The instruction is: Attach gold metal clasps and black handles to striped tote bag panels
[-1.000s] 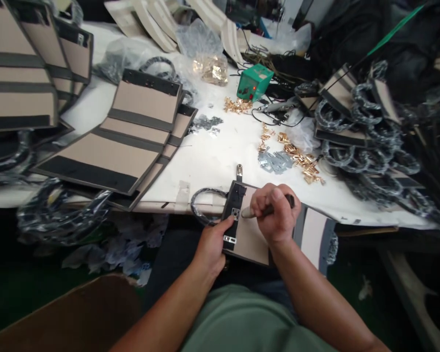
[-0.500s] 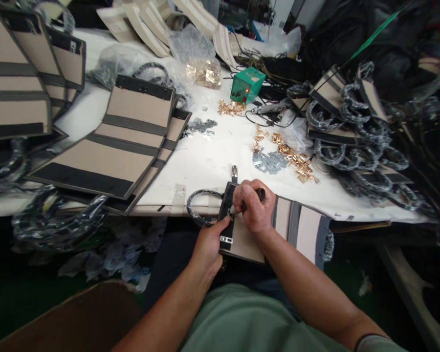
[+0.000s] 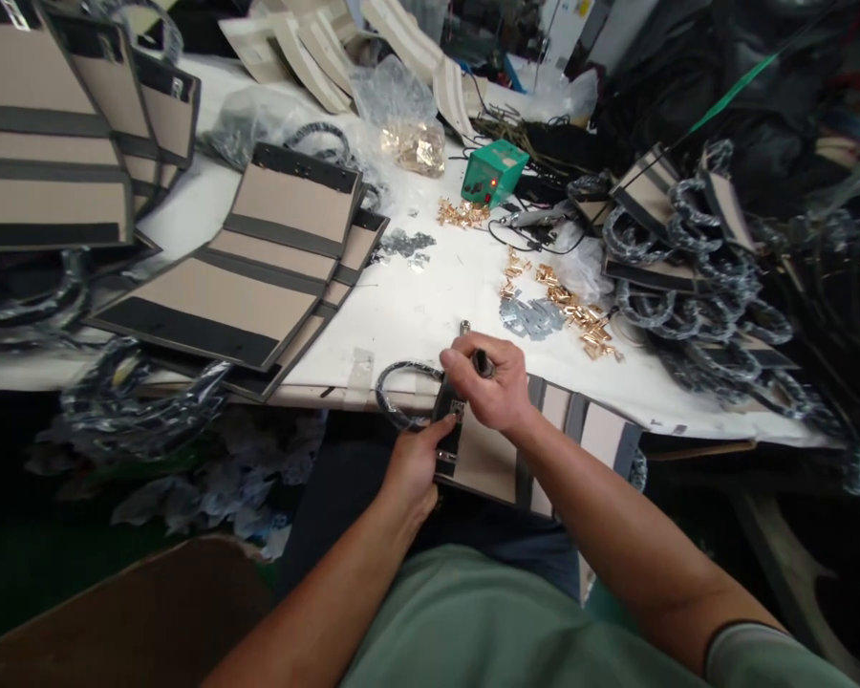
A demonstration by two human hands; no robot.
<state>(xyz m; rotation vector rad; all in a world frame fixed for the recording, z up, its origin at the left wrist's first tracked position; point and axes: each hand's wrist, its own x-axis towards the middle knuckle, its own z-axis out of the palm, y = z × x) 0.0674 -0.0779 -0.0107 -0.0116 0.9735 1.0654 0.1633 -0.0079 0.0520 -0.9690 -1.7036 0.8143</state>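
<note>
In front of me a beige bag panel (image 3: pixel 485 462) with dark bands lies across my lap, against the table edge. My left hand (image 3: pixel 410 468) clasps its near left edge, thumb on the black strip (image 3: pixel 445 408) and fingers underneath. A small metal plate (image 3: pixel 445 457) sits on that strip, below the thumb. My right hand (image 3: pixel 493 384) is closed round a short tool with a dark handle (image 3: pixel 483 363), held over the strip; its tip is hidden by the hand. A plastic-wrapped handle loop (image 3: pixel 394 394) sticks out from the panel's left side.
Similar panels (image 3: pixel 258 277) are stacked at the left. Gold clips (image 3: pixel 580 320) and grey metal plates (image 3: pixel 530 317) lie on the white table (image 3: pixel 430 296). Behind them stands a green box (image 3: pixel 495 172) with a red light. More wrapped handles (image 3: pixel 649 301) are piled at the right.
My right hand has shifted up along the black strip, and the tool's handle stands more upright. The left hand keeps its hold on the panel. The whole view has swung slightly left.
</note>
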